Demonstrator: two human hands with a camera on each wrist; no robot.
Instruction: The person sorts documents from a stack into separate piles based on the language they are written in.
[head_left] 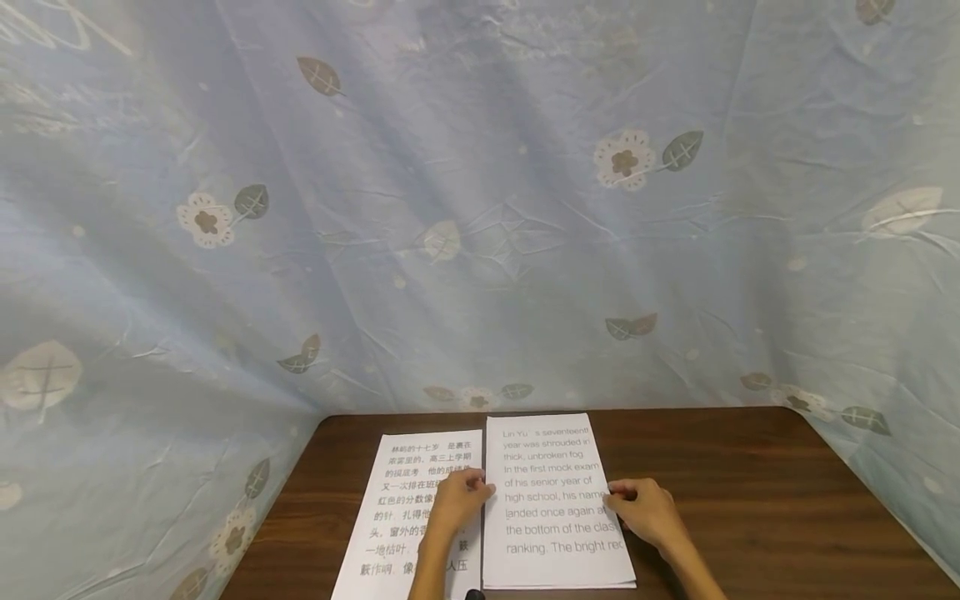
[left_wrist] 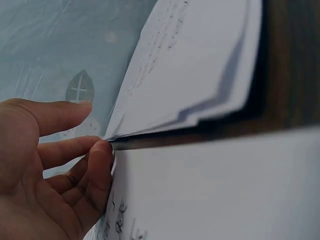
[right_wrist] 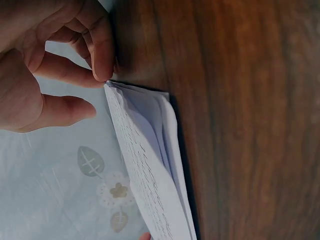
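Both Grips at the Sides of the English Stack

My left grip (head_left: 456, 500) and my right grip (head_left: 647, 507) are at opposite long sides of a stack of printed English sheets (head_left: 551, 500). Neither is clenched. On the left, my fingertips touch the edge of the stack while my thumb stands apart from them, pinching nothing. On the right it is much the same: bent fingers meet the paper's edge, and the thumb is held away, with a clear space between.

The English stack lies flat on the dark wooden desk (head_left: 735, 492), large type facing up, opening with "Lin Yu's seventeenth year". From my right wrist I see that its sheets are not pressed tight; their edges part into loose layers at the near end.

Just to its left, with only a slim gap between, lies a stack of sheets in Chinese print (head_left: 401, 500), also face up. My left grip and forearm pass over it and hide some of its lines.

Behind the desk and along its sides hangs a pale blue cloth (head_left: 480, 167), creased, patterned with leaves and flowers. Something small and black (head_left: 475, 595) shows at the bottom of my head view, too cut off to identify.
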